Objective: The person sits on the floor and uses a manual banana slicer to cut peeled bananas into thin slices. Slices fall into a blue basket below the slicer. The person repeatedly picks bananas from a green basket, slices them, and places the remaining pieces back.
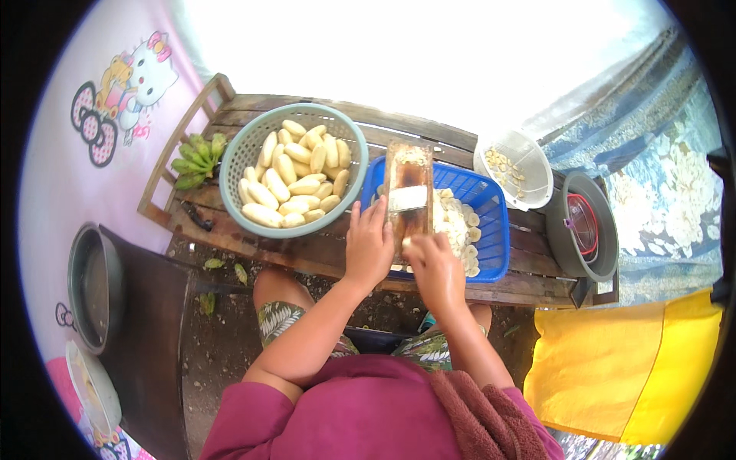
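Note:
A wooden slicer (407, 170) with a pale metal blade plate lies across a blue plastic basket (502, 238). My left hand (369, 244) holds the slicer's left edge, its fingers stretched along the wood. Closed low over the slicer's near end is my right hand (437, 272). A pale tip shows at its fingers, apparently a peeled banana, mostly hidden by the hand. Thin round banana slices (454, 222) are heaped in the basket, right of and beneath the slicer. To the left, a grey-green colander (230, 178) holds several whole peeled bananas (295, 170).
Everything stands on a slatted wooden bench (307, 251). Green unpeeled bananas (199, 159) lie at its left end. Toward the right are a white strainer (537, 170) with small pieces and a grey basin (563, 244) holding a red-rimmed item. A dark chair (146, 330) stands at the left.

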Available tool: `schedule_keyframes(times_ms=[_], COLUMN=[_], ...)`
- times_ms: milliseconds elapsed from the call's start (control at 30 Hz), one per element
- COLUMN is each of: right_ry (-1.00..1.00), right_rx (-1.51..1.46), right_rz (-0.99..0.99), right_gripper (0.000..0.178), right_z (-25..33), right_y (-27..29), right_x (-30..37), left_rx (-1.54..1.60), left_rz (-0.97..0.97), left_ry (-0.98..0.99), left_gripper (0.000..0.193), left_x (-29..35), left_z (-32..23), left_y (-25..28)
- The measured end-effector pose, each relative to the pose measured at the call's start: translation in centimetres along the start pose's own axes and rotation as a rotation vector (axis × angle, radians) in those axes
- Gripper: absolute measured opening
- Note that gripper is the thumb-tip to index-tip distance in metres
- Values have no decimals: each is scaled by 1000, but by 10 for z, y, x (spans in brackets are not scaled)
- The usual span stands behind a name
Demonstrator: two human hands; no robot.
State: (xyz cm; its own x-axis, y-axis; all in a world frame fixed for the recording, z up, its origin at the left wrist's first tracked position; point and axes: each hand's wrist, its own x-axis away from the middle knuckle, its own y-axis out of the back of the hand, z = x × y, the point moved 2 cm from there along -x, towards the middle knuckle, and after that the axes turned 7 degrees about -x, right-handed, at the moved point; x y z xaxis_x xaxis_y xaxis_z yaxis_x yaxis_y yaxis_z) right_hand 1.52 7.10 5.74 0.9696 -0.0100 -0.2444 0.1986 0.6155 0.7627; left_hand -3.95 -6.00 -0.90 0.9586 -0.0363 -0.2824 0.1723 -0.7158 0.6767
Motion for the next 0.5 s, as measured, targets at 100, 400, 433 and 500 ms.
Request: schedule_keyframes(times_ms=[100,400,433,500], right_ry=[16,35,49,49], right_rx=[-44,-58,-76,-54], right_rz=[-31,-152,-141,-84], right_gripper=[20,24,24,25], right_z=[-5,-22,-18,-10], right_y=[-2,-24,-19,-13], right_x=[2,-121,-99,-51], left_rx=[-13,-42,-42,-25], left_rz=[-20,-18,-6,-14], left_ry=[-26,-33,-26,-25], left_gripper=[49,50,51,51], left_x=[-2,-3,-3,-2], left_z=[1,0,0,0], left_y=[-2,2,2,1])
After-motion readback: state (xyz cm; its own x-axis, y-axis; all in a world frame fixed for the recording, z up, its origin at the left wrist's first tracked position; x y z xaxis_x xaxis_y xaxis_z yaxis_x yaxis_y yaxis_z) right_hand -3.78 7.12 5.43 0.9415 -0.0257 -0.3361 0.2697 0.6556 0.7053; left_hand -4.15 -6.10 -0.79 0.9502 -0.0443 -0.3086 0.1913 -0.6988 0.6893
